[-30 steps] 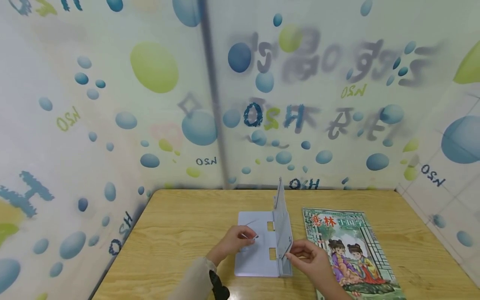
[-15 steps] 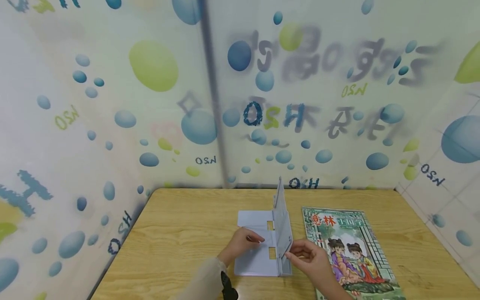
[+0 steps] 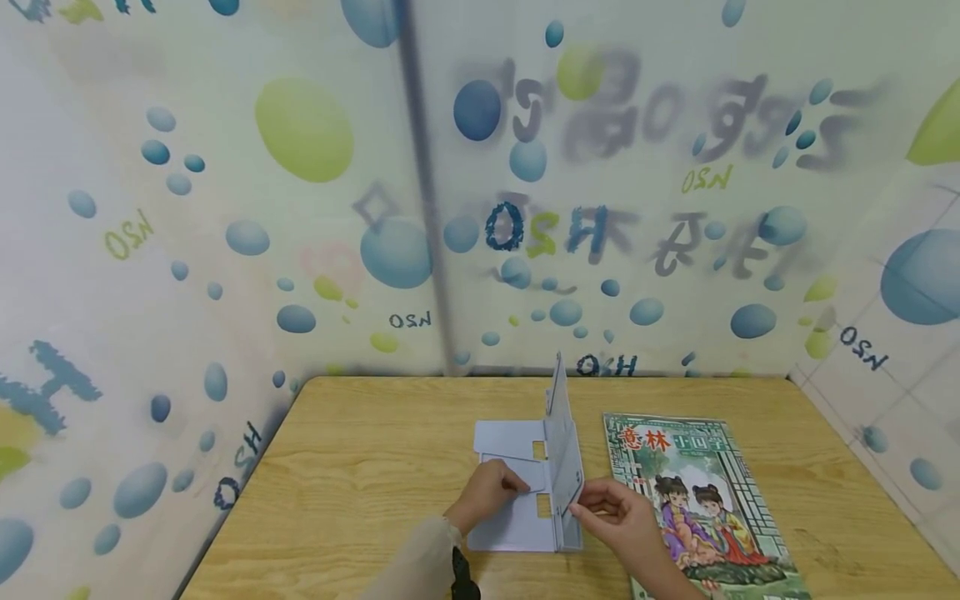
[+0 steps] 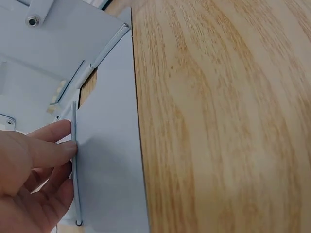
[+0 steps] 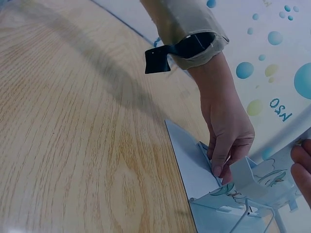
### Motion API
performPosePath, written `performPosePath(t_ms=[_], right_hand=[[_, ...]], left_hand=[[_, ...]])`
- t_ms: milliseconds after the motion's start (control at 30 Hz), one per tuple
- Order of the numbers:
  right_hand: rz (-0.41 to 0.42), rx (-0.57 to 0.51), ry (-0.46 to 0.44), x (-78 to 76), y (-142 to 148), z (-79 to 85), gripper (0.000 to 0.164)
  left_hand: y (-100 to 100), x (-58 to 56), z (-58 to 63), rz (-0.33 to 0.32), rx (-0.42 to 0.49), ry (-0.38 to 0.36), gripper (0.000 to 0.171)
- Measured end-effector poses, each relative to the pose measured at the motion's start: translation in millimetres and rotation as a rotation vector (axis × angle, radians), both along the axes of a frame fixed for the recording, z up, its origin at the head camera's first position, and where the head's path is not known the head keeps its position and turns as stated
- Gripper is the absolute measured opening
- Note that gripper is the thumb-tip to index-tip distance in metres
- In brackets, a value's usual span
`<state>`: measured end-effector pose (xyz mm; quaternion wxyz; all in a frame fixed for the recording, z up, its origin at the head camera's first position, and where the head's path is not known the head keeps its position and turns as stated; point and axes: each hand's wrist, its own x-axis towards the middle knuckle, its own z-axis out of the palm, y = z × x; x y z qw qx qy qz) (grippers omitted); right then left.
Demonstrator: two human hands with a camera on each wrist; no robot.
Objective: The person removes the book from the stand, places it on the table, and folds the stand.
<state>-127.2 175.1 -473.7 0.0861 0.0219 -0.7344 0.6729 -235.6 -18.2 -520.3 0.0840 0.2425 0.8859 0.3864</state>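
A white metal folding book stand lies partly unfolded on the table, its base plate flat and its panel standing nearly upright. My left hand is over the base and pinches the edge of a narrow support flap between thumb and fingers. The flap is raised off the base in the left wrist view. My right hand pinches the near right edge of the upright panel; only some of its fingers show in the right wrist view. Cartoon drawings on the panel are partly visible there.
A magazine with two cartoon figures on its cover lies right of the stand, partly under my right forearm. The wooden table meets a bubble-patterned wall covering at the back and sides.
My left hand has moved right, toward the upright panel, and the flap in its fingers has swung that way with it. The right hand and the panel stay where they were.
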Motion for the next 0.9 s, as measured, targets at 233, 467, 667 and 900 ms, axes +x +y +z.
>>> performPosePath(t_ms=[233, 467, 667, 900], right_hand=[[-0.015, 0.006, 0.008, -0.1, -1, -0.6, 0.017], [-0.023, -0.003, -0.012, 0.5, -1, -0.6, 0.018], [-0.013, 0.003, -0.045, 0.0, 0, -1.5, 0.020], [-0.007, -0.005, -0.059, -1.2, -1, -3.5, 0.021]], left_hand=[[-2, -2.3, 7.4, -0.062, -0.004, -0.020, 0.011], [2, -9.5, 43.7, -0.096, 0.078, -0.019, 0.014], [12, -4.4, 95.7, -0.118, 0.265, -0.064, 0.021], [25, 15.2, 150.5, -0.140, 0.430, -0.087, 0.028]])
